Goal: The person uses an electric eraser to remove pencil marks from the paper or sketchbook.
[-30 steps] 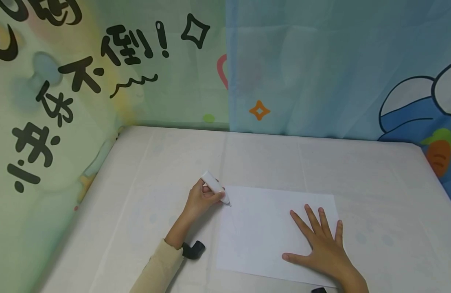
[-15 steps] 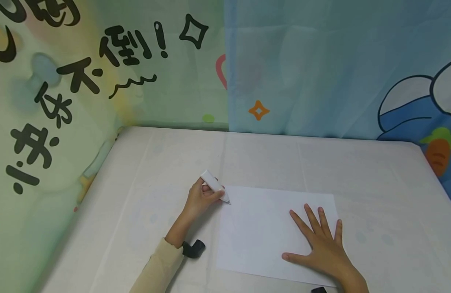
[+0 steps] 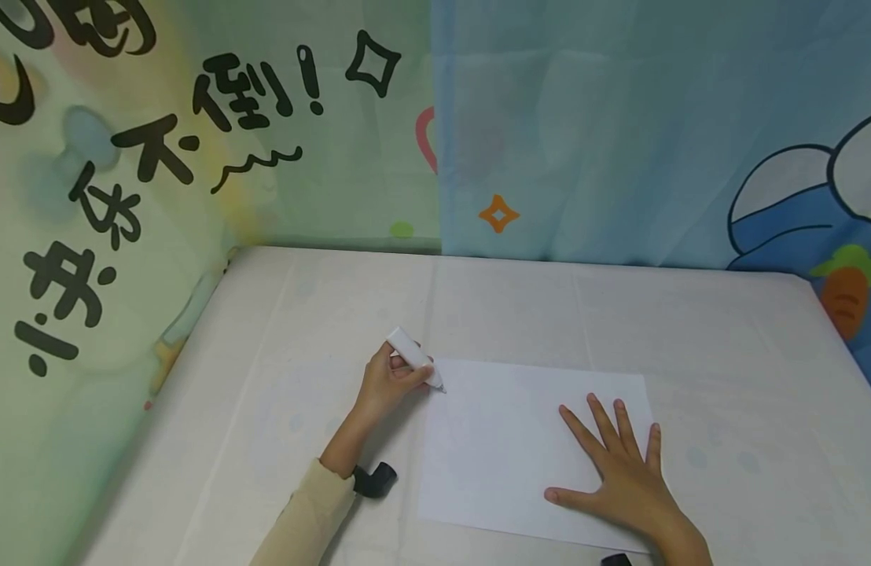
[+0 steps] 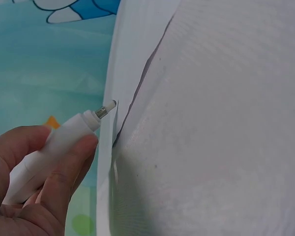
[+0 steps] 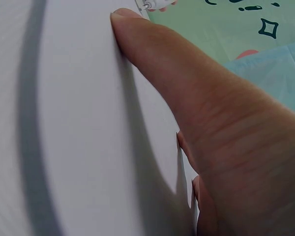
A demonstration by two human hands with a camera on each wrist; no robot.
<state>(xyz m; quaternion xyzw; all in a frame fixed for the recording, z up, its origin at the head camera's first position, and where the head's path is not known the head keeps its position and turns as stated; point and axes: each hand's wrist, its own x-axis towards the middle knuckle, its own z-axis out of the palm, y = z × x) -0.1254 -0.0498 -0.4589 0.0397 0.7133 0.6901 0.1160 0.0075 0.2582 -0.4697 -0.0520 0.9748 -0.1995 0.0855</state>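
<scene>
A white correction pen point(image 3: 410, 350) with a thin metal tip is pinched between the thumb and fingers of my left hand point(image 3: 384, 387). Its tip points down at the upper left corner of a blank white sheet of paper point(image 3: 488, 448). In the left wrist view the tip of the correction pen point(image 4: 56, 150) stands close to the sheet's edge, its cap off. My right hand point(image 3: 622, 481) lies with fingers spread wide on the right part of the sheet. The right wrist view shows my right thumb point(image 5: 152, 42) resting on the paper.
A white cloth covers the table point(image 3: 322, 306), with faint creases. Behind it hangs a blue and green printed curtain point(image 3: 584, 141), and another printed panel point(image 3: 110, 338) borders the left side. A black wrist strap piece point(image 3: 376, 482) sits beside the left sleeve.
The correction pen's tip has shifted very slightly toward the far edge of the paper. My right hand and the sheet have stayed in place.
</scene>
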